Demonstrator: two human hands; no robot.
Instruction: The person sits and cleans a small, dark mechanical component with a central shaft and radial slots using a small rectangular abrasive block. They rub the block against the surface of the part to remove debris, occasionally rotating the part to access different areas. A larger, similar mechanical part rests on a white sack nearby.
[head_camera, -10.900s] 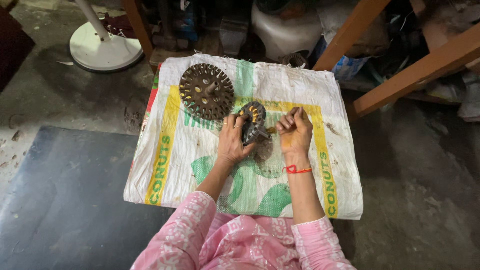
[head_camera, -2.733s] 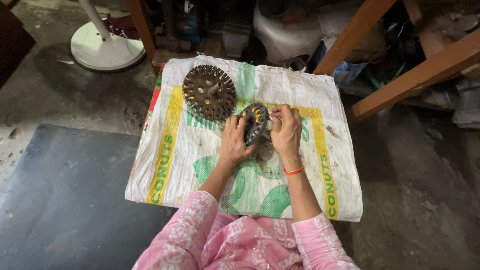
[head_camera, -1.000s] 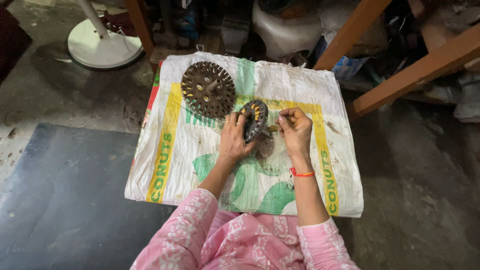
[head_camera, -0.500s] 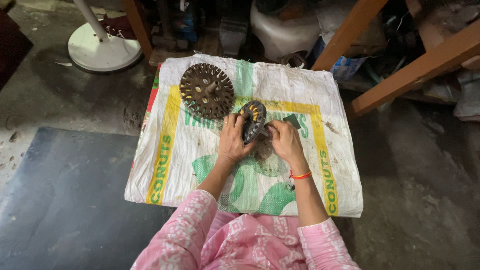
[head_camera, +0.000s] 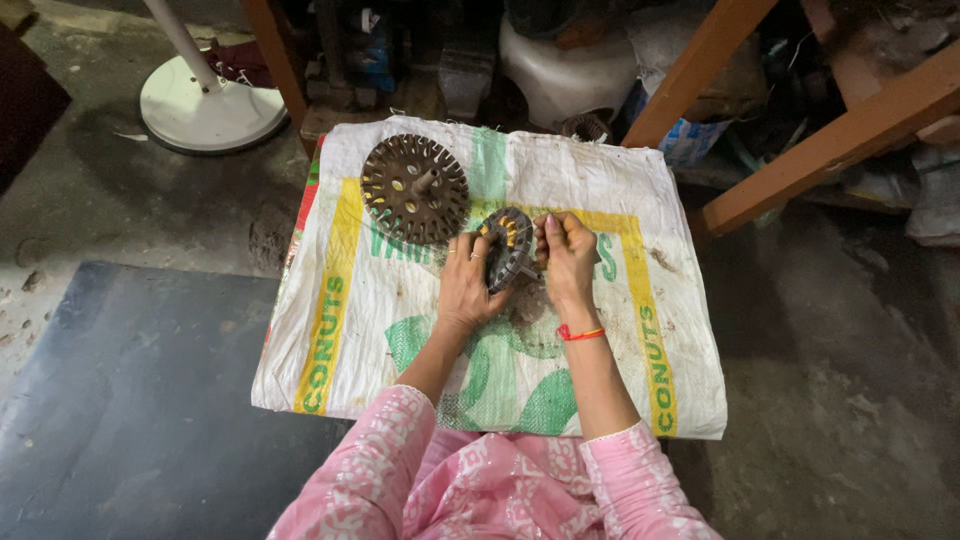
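On woven sack (head_camera: 640, 250), left hand (head_camera: 466, 285) and right hand (head_camera: 568, 262) grasp slotted metal core (head_camera: 507, 246)

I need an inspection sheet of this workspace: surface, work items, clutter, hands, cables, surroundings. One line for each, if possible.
Surface: white woven sack with green and yellow print, stained, spread flat.
Work items: small slotted metal ring held on edge; larger slotted metal disc lies flat on the sack, apart from the hands.
Clutter: dirt specks on the sack; nothing else seen.
Hands: left hand grips the ring; right hand pinches at its rim, red thread on the wrist.
Cables: thin wire at the ring, hard to tell.
Surroundings: white round fan base, wooden beams, dark mat, concrete floor.
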